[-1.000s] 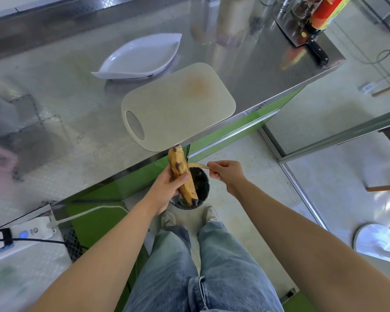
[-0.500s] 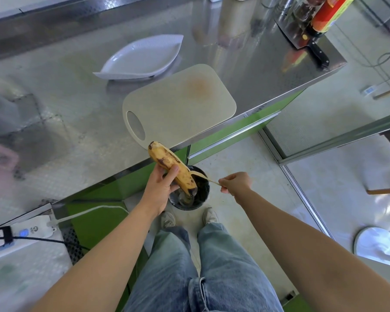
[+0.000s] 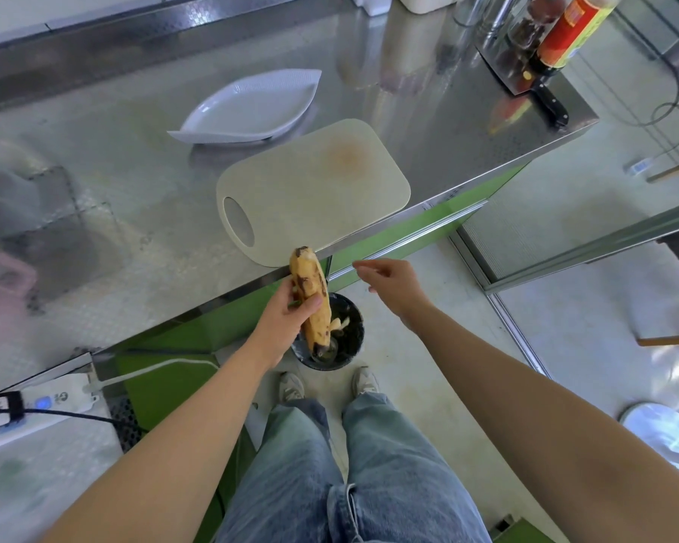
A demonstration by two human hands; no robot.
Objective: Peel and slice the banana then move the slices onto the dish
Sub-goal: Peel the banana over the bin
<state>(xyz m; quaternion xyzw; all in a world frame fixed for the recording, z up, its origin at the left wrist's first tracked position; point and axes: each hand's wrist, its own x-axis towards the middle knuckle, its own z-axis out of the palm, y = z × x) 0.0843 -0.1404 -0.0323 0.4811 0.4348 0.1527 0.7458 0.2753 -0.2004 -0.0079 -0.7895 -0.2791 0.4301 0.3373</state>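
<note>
The left hand (image 3: 281,322) has its grip closed around the banana (image 3: 311,299), holding it above a black bin (image 3: 349,339) on the floor, near the counter (image 3: 134,197) edge. The right hand (image 3: 392,286) hovers just right, fingers loosely open, empty. The dish (image 3: 251,111) sits beyond the cutting board (image 3: 310,190).

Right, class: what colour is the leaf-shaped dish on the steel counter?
White, seen in the head view: leaf-shaped dish.

Left hand (image 3: 287,319) grips the spotted banana (image 3: 310,295) above a black bin (image 3: 340,335); right hand (image 3: 392,286) open, seemingly empty, beside the table (image 3: 134,197) edge.
</note>
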